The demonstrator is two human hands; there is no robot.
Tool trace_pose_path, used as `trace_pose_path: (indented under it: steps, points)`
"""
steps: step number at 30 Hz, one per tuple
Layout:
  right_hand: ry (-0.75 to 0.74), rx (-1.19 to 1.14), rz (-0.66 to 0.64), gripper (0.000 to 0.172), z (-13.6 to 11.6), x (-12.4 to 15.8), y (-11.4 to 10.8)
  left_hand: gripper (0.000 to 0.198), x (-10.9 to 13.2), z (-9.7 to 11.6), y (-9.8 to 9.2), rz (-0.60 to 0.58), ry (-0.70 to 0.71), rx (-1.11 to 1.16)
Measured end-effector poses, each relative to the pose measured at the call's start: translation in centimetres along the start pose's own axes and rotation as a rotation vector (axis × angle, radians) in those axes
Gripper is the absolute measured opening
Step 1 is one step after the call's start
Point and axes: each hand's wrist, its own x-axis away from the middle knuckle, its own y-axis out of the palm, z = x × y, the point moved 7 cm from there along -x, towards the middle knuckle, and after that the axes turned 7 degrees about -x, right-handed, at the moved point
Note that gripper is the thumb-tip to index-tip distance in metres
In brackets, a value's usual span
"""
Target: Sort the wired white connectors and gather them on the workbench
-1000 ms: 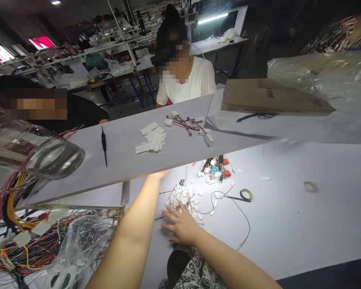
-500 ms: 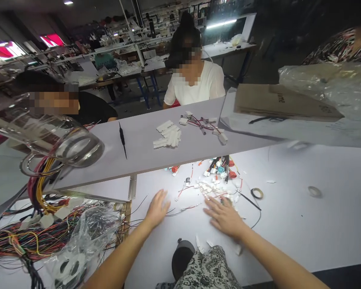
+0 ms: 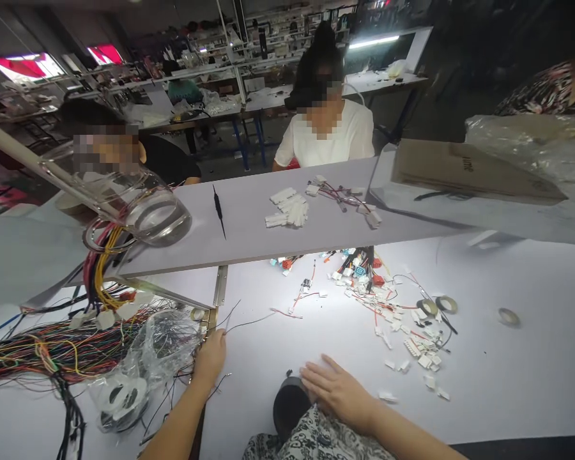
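- Coloured wires (image 3: 71,348) lie in a thick mass on the far left; a white spool (image 3: 133,390) sits in front of them.
- A glass jug (image 3: 165,223) stands at the left end of the raised shelf (image 3: 249,239), with a co-worker in a black top (image 3: 165,153) behind it.
- A clear bag (image 3: 163,345) lies crumpled on the wires, left of the left hand.
- The left hand (image 3: 211,359) is at the table's edge, fingers curled narrow, with thin dark wires (image 3: 249,321) running out by the fingertips; I cannot tell whether it grips one.
- A slim black tool (image 3: 219,211) lies on the shelf, followed by a pile of white strips (image 3: 290,209).
- A black cylinder (image 3: 287,409) is just left of the right hand's fingertips.
- The right hand (image 3: 335,388) is palm down and flat, fingers stretched out, thumb slightly apart, just above a patterned cloth (image 3: 316,437).
- Plugs on red leads (image 3: 338,191) lie on the shelf, before a co-worker in a white top (image 3: 328,137).
- White connectors (image 3: 424,351) are strewn on the table, beyond the right hand and to its right.
- Two tape rolls (image 3: 446,305) are side by side near the connectors.
- Brown card (image 3: 474,169) rests on the shelf; a third roll (image 3: 508,317) lies apart, farthest right.
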Motion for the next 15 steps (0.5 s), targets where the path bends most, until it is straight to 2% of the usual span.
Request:
trace_pose_path:
  steps: [2,5,8,10,12,15]
  points:
    - [0.021,-0.002,0.006,0.050,0.5,0.3,0.9,0.035,-0.5,-1.9,-0.4,0.010,-0.113,-0.007]
    - [0.107,0.104,0.059,0.050,4.4,3.9,0.5,0.035,-0.7,-3.3,-0.7,0.004,-0.176,-0.016]
    - [0.308,0.281,0.187,0.054,9.7,8.5,-2.3,0.037,0.1,-2.8,-0.8,0.007,-0.147,-0.012]
    - [0.436,0.376,0.281,0.051,11.8,9.7,-5.0,0.038,1.0,-1.8,-0.8,0.026,-0.106,-0.003]
    - [0.447,0.399,0.324,0.047,12.0,7.8,-7.6,0.040,1.6,-0.2,-0.9,0.055,-0.060,0.008]
    - [0.316,0.329,0.280,0.046,10.4,0.1,-10.3,0.045,1.4,3.5,-1.3,0.084,0.053,0.022]
